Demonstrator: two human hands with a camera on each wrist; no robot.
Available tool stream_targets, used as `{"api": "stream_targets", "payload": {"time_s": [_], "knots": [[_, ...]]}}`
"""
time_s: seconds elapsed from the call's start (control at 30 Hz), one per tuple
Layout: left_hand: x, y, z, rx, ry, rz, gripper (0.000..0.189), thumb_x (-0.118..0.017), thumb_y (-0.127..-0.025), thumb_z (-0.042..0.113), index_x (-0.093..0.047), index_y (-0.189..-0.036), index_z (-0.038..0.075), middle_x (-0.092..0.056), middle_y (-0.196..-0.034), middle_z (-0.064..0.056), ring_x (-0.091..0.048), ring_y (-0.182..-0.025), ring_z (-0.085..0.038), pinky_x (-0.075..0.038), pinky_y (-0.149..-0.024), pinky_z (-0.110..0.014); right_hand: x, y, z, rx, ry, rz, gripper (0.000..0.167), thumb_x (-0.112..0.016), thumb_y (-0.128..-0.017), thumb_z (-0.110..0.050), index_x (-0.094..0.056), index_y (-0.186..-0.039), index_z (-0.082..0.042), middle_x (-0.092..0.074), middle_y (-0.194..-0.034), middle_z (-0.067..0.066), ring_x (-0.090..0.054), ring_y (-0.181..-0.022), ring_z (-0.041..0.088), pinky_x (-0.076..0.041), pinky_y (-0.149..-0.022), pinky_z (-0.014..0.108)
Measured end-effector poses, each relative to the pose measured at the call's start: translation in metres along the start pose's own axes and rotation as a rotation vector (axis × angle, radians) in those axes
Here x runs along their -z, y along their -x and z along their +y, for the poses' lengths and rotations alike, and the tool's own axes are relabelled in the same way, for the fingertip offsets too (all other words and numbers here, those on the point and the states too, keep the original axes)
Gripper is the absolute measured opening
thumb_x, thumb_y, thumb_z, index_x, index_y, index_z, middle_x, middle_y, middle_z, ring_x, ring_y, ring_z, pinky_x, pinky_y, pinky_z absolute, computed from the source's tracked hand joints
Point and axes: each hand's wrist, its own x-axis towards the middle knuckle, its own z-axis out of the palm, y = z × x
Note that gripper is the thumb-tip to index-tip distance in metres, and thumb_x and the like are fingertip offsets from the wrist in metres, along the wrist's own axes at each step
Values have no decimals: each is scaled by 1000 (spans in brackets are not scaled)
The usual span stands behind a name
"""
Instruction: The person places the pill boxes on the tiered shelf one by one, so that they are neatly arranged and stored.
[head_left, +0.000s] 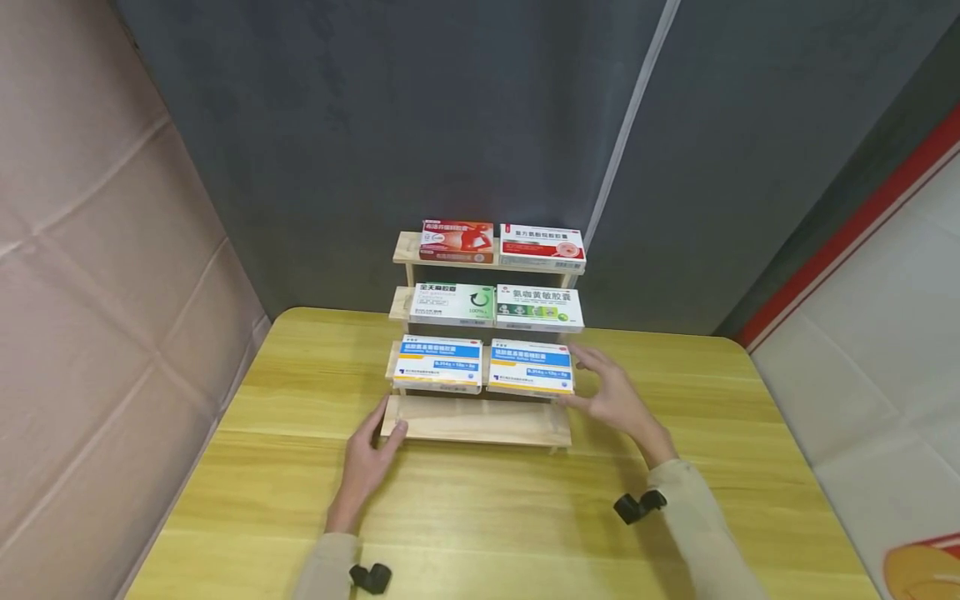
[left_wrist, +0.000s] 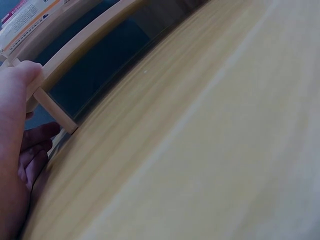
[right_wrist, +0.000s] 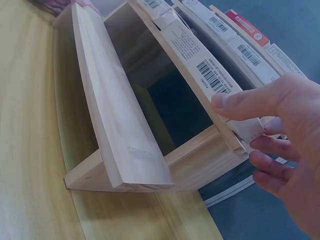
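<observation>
A stepped wooden display rack [head_left: 480,421] carries medicine boxes in pairs on its upper tiers, with its lowest board bare. My left hand [head_left: 363,462] grips the left end of that lowest board, thumb on top and the other fingers at its side near a leg. At the right end, my right hand [head_left: 615,400] holds a blue-and-white medicine box [head_left: 531,367] lying on the tier above. In the right wrist view its thumb presses the box's barcode side [right_wrist: 212,72], and the fingers are around the end. A matching blue-and-white box [head_left: 438,362] lies just left of it.
Green-and-white boxes [head_left: 453,305] lie one tier higher; a red box [head_left: 457,242] and a red-and-white box [head_left: 542,245] top the rack. The wooden table [head_left: 480,525] meets a dark grey wall [head_left: 390,125] behind. Light panels [head_left: 82,250] stand at both sides.
</observation>
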Motion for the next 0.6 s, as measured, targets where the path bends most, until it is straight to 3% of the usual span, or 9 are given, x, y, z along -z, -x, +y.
{"api": "stream_targets", "payload": {"time_s": [0.2, 0.37, 0.47, 0.6], "knots": [[-1, 1, 1, 14, 10, -10, 66, -62, -101, 39, -36, -158, 18, -38, -162, -14, -34, -149, -40, -26, -125, -57, -2, 2, -1, 27, -29, -1, 93, -88, -77, -15, -39, -155, -4, -46, -154, 22, -59, -124, 42, -45, -109, 64], [0, 1, 5, -1, 126, 3, 63, -56, -105, 28, -30, -160, 13, -40, -160, -17, -38, -147, -39, -29, -124, -51, -2, 5, -3, -1, -28, 6, 94, -88, -78, -18, -37, -156, -3, -40, -158, 23, -56, -128, 46, -44, -110, 65], [5, 0, 17, -38, 176, 49, 58, -49, -108, 21, -27, -159, 6, -42, -158, -19, -39, -146, -40, -29, -124, -53, 0, 9, -5, -21, -11, 13, 96, -88, -79, -23, -35, -156, -2, -37, -159, 25, -54, -130, 48, -45, -108, 66], [19, -7, 44, -95, 100, 90, 54, -44, -109, 23, -29, -157, 3, -38, -161, -18, -33, -150, -37, -24, -126, -58, 7, 15, -12, -40, 15, 26, 96, -86, -82, -33, -33, -157, -3, -38, -158, 25, -52, -131, 47, -46, -107, 67]]}}
